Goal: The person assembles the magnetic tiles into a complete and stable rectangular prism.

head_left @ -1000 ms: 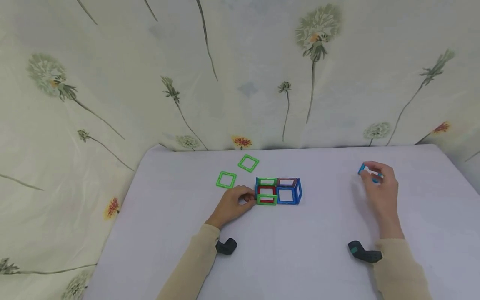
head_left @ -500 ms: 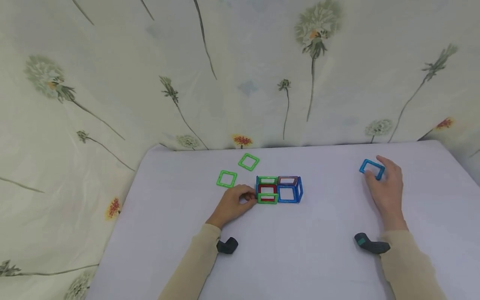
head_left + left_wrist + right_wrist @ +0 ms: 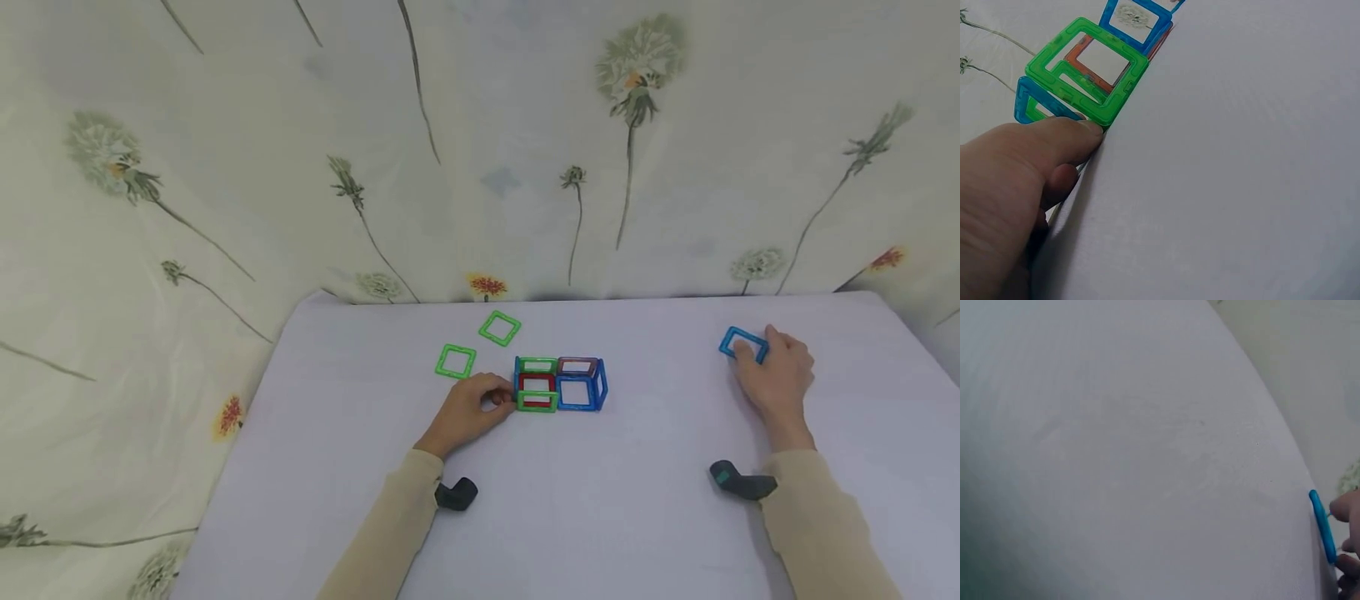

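Note:
My left hand [image 3: 465, 414] is at the left end of a structure of square magnetic tiles, its curled fingers and thumb gripping the lower edge. In the left wrist view the thumb lies at the bottom corner of an upright green tile [image 3: 1104, 115], beside a blue tile [image 3: 1019, 103]. Red, green and blue frames make up the structure, which has two sections side by side. Far to the right, my right hand [image 3: 777, 383] pinches a light blue square magnetic tile [image 3: 727, 341]. The right wrist view catches that tile [image 3: 1322, 528] edge-on, with the fingertips behind it.
Two loose green square tiles [image 3: 455, 347] [image 3: 501, 315] lie behind the left hand on the white tablecloth [image 3: 615, 517]. A cloth with a dandelion print [image 3: 495, 100] hangs behind the table's back edge. A dark camera mount sits on each wrist.
My right hand has turned the light blue tile from nearly edge-on to face-up and shifted slightly right. The left hand stays at the structure.

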The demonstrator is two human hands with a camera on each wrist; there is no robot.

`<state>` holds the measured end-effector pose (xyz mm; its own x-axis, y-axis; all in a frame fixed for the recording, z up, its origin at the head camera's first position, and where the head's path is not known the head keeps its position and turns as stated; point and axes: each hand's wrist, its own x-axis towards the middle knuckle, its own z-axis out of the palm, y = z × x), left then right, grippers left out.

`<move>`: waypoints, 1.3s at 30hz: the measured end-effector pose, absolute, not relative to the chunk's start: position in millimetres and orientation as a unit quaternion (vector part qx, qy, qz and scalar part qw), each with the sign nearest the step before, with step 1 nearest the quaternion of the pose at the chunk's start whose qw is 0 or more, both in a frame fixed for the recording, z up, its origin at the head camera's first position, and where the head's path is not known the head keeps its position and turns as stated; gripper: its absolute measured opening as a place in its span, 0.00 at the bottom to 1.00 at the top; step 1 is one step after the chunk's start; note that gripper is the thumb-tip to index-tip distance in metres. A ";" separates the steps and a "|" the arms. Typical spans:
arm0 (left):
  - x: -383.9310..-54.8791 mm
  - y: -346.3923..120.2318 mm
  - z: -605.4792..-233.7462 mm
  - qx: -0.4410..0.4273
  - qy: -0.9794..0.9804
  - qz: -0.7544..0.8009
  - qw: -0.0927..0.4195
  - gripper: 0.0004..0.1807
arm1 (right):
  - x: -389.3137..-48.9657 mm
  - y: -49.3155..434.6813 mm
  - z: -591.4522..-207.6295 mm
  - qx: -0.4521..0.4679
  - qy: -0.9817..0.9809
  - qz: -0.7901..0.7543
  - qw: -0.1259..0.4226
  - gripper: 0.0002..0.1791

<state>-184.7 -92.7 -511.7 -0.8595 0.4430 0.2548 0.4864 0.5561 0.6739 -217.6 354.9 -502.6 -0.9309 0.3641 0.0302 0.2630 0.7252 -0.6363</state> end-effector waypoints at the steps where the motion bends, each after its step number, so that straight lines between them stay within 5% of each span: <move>1: -184.9 -92.6 -511.7 -0.264 -0.882 -0.388 0.028 0.10 | -217.5 355.0 -502.9 -0.164 -0.928 0.324 0.081 0.37; 30: -184.9 -93.1 -508.4 -0.271 -0.875 -0.400 0.029 0.08 | -210.8 347.0 -497.7 -0.196 -0.894 0.383 0.125 0.35; 39: -184.7 -93.0 -509.7 -0.269 -0.876 -0.398 0.028 0.08 | -208.5 344.7 -508.5 -0.201 -0.890 0.368 0.180 0.20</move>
<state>-184.7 -93.0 -509.7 -0.8532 0.4497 0.2642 0.4948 0.5375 0.6828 -208.5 344.7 -508.5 -0.8543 0.4908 0.1711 0.2262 0.6475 -0.7277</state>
